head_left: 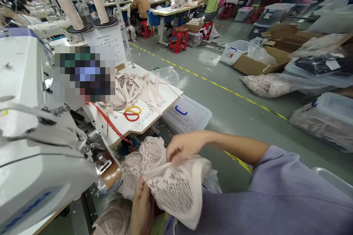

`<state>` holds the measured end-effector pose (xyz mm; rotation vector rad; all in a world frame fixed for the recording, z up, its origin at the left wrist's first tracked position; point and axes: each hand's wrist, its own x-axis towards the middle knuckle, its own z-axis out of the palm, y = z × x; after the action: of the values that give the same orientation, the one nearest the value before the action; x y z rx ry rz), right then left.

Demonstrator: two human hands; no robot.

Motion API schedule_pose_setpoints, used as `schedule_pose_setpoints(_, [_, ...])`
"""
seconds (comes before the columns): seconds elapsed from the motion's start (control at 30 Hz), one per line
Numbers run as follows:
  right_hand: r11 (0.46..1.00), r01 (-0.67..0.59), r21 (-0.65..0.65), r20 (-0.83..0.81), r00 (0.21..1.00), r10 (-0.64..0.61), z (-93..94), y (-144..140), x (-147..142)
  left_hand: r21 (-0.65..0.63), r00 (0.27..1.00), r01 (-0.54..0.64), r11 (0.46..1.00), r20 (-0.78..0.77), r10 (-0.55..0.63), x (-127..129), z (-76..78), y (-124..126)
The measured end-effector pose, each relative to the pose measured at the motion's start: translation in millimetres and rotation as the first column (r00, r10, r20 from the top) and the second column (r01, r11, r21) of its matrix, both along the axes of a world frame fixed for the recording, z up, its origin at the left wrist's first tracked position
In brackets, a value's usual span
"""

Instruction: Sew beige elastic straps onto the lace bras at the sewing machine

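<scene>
My left hand (pixel 142 205) grips the lower edge of a pale pink lace garment piece (pixel 171 187) in front of my chest. My right hand (pixel 183 148) pinches the same lace piece at its upper edge, arm coming in from the right in a lilac sleeve. The lace hangs just right of the white sewing machine (pixel 33 143), whose head and needle area are at my left. More lace pieces (pixel 113 220) lie piled below my left hand.
A white side table (pixel 143 121) carries pink straps (pixel 132 90) and red-and-yellow scissors (pixel 131 113). A clear plastic bin (pixel 187 114) sits under it. Thread cones (pixel 71 13) stand behind the machine. Boxes and bagged fabric (pixel 270 84) line the right floor. Other people sew at far tables.
</scene>
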<state>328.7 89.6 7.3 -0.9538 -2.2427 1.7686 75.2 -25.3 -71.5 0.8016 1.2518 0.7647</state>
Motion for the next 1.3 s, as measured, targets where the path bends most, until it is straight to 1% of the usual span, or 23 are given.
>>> schedule_pose_setpoints(0.03, [0.958,0.223,0.180,0.096,0.965,-0.243,-5.4,22,13,0.038,0.996,-0.041,0.998,-0.080,0.044,1,-0.5,2])
schedule_pose_setpoints(0.07, [0.779,0.500,0.379,0.145,0.799,-0.584,-9.6,46,26,0.083,0.984,-0.061,0.995,-0.161,0.074,4,-0.4,4])
schedule_pose_setpoints(0.1, [0.619,0.626,0.473,0.130,0.646,-0.752,-12.3,70,41,0.135,0.967,-0.062,0.989,-0.236,0.093,7,0.5,5])
schedule_pose_setpoints(0.13, [0.518,0.687,0.509,0.117,0.541,-0.833,-13.9,93,55,0.191,0.949,-0.051,0.980,-0.296,0.107,11,2.0,5])
schedule_pose_setpoints(0.17, [0.441,0.729,0.524,0.111,0.454,-0.884,-14.5,114,68,0.245,0.935,-0.028,0.969,-0.338,0.112,16,4.0,4])
schedule_pose_setpoints(0.2, [0.401,0.758,0.515,0.117,0.401,-0.909,-14.8,131,79,0.301,0.921,-0.014,0.954,-0.368,0.130,21,6.1,2])
schedule_pose_setpoints(0.27, [0.377,0.801,0.464,0.128,0.361,-0.924,-16.0,155,93,0.397,0.895,-0.019,0.918,-0.403,0.193,28,8.9,-2])
schedule_pose_setpoints(0.3, [0.387,0.818,0.426,0.126,0.370,-0.921,-17.5,162,94,0.430,0.882,-0.037,0.902,-0.411,0.232,30,9.2,-4])
schedule_pose_setpoints(0.37, [0.436,0.839,0.325,0.092,0.431,-0.898,-22.6,168,83,0.470,0.853,-0.071,0.880,-0.428,0.298,29,7.7,-6])
schedule_pose_setpoints(0.4, [0.474,0.841,0.262,0.059,0.476,-0.878,-25.8,169,71,0.493,0.841,-0.066,0.868,-0.441,0.314,27,6.5,-6])
schedule_pose_setpoints(0.47, [0.564,0.816,0.126,-0.029,0.571,-0.820,-32.3,165,38,0.545,0.826,0.014,0.838,-0.479,0.298,19,4.7,-4])
schedule_pose_setpoints(0.57, [0.691,0.722,-0.039,-0.171,0.676,-0.716,-35.6,146,-21,0.584,0.795,0.137,0.800,-0.547,0.263,5,7.8,-1])
schedule_pose_setpoints(0.67, [0.806,0.522,-0.281,-0.358,0.722,-0.592,-27.7,105,-70,0.559,0.754,0.120,0.821,-0.589,0.291,-9,16.4,-2])
schedule_pose_setpoints(0.73, [0.841,0.343,-0.418,-0.457,0.721,-0.521,-20.2,67,-92,0.560,0.764,0.076,0.825,-0.564,0.312,-20,22.6,-6])
schedule_pose_setpoints(0.77, [0.851,0.291,-0.437,-0.476,0.728,-0.493,-17.1,47,-99,0.570,0.787,0.060,0.820,-0.532,0.312,-25,25.8,-9])
schedule_pose_setpoints(0.83, [0.877,0.255,-0.407,-0.482,0.756,-0.443,-14.2,11,-109,0.584,0.851,0.052,0.810,-0.451,0.271,-32,32.7,-15])
schedule_pose_setpoints(0.9, [0.887,0.261,-0.380,-0.474,0.769,-0.429,-15.6,-17,-116,0.555,0.889,0.074,0.829,-0.414,0.198,-34,41.2,-17])
schedule_pose_setpoints(1.0, [0.883,0.246,-0.400,-0.453,0.784,-0.424,-21.1,-35,-123,0.486,0.862,0.073,0.871,-0.471,0.190,-30,55.2,-16])
schedule_pose_setpoints(1.07, [0.893,0.242,-0.380,-0.431,0.808,-0.402,-23.3,-34,-127,0.510,0.844,0.062,0.858,-0.486,0.228,-28,62.0,-13])
schedule_pose_setpoints(1.13, [0.887,0.317,-0.335,-0.410,0.798,-0.441,-23.5,-25,-131,0.590,0.832,0.103,0.801,-0.492,0.255,-31,63.8,-8])
schedule_pose_setpoints(1.2, [0.852,0.420,-0.311,-0.413,0.748,-0.520,-23.3,-11,-135,0.705,0.763,0.196,0.682,-0.546,0.346,-40,59.9,-2])
schedule_pose_setpoints(1.27, [0.841,0.445,-0.309,-0.411,0.735,-0.540,-24.5,4,-140,0.774,0.605,0.320,0.546,-0.610,0.511,-54,52.1,3])
schedule_pose_setpoints(1.3, [0.852,0.423,-0.308,-0.401,0.755,-0.519,-25.9,10,-144,0.775,0.511,0.371,0.511,-0.630,0.585,-60,48.1,6])
